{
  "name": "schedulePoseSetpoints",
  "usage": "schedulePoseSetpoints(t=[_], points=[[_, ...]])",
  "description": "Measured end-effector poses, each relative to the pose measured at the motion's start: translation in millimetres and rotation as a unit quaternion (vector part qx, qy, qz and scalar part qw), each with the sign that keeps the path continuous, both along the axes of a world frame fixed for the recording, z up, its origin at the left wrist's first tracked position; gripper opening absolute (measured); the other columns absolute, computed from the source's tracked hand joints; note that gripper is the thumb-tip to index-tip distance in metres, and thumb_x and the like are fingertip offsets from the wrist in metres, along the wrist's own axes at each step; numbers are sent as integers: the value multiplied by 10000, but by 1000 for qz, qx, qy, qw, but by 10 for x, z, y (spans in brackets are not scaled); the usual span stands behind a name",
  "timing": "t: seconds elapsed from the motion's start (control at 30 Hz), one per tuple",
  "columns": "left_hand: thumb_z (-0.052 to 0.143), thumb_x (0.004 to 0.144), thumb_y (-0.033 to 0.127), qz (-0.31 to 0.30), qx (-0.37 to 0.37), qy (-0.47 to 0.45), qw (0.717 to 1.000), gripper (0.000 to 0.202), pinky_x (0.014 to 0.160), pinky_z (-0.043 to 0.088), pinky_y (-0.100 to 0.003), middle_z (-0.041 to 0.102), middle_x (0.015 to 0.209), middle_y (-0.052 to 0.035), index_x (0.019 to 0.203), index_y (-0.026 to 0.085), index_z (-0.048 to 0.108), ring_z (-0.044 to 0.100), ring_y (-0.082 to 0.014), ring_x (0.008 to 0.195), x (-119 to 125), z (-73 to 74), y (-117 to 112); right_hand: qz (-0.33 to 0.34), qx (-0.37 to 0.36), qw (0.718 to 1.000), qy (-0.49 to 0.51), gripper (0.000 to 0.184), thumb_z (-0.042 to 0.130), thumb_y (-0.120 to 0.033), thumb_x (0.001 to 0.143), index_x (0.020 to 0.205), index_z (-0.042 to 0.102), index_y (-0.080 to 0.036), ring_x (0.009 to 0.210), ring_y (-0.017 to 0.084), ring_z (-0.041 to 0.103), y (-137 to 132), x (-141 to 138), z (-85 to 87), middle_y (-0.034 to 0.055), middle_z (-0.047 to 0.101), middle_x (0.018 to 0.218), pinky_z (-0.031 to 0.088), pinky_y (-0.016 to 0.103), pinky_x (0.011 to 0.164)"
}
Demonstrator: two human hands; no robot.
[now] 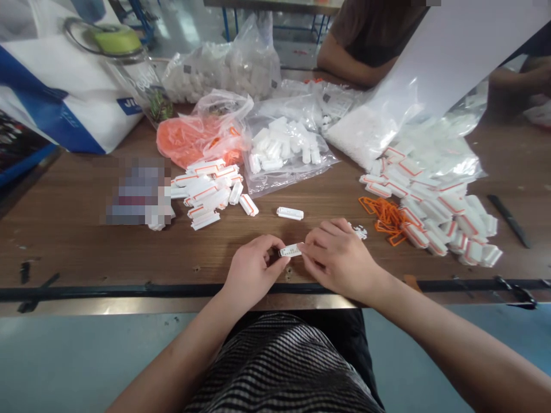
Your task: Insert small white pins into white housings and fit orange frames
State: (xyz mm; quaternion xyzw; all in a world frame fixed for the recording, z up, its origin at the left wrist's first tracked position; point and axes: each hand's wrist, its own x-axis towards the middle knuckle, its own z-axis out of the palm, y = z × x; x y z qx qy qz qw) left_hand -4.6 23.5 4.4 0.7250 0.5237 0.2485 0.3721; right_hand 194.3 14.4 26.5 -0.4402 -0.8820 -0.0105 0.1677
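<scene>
My left hand [253, 269] and my right hand [338, 255] meet near the front edge of the brown wooden table [86, 241]. Both pinch one small white plastic piece [290, 250] between their fingertips, left hand at its left end, right hand at its right end. Another white piece [290, 213] lies loose on the table just beyond them. A few tiny white bits [360, 232] lie by my right hand.
A pile of white-and-orange pieces [209, 192] lies at left, a larger pile [434, 206] with loose orange rings [385, 215] at right. Clear bags of white parts [284, 150] and an orange-filled bag [193, 140] sit behind. A glass jar [129, 63] stands far left. Another person's arm [348, 60] rests opposite.
</scene>
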Motion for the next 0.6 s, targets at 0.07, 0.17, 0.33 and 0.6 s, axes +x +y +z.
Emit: schedulePoseSetpoints(t=[0.07, 0.17, 0.33, 0.6], points=[[676, 805, 245, -2, 10, 2, 1000, 74, 556, 396, -237, 626, 701, 34, 868, 210, 662, 509, -106, 565, -8, -10, 6, -3, 10, 999, -40, 228, 529, -199, 884, 725, 692, -178, 733, 188, 522, -44, -35, -2, 55, 670, 739, 346, 362, 761], [669, 813, 255, -6, 17, 9, 1000, 65, 540, 383, -233, 587, 645, 46, 863, 215, 662, 496, -107, 544, -16, -9, 19, -24, -41, 999, 10, 229, 517, -221, 896, 819, 731, -197, 772, 200, 564, -25, 45, 21, 57, 702, 795, 366, 363, 757], [667, 814, 258, -15, 21, 23, 999, 58, 530, 374, -231, 563, 615, 53, 855, 218, 661, 487, -107, 535, -17, 8, 22, -212, -147, 956, 136, 252, 543, -288, 877, 759, 749, -207, 719, 183, 628, 207, 653, 44, 34, 732, 778, 430, 328, 709], [671, 837, 250, -52, 33, 39, 997, 85, 569, 405, -238, 599, 687, 45, 919, 228, 674, 517, -111, 578, -36, 17, 2, -287, -275, 911, 106, 211, 610, -350, 783, 813, 776, -222, 698, 197, 661, 373, 1023, -34, 16, 756, 767, 462, 322, 640]])
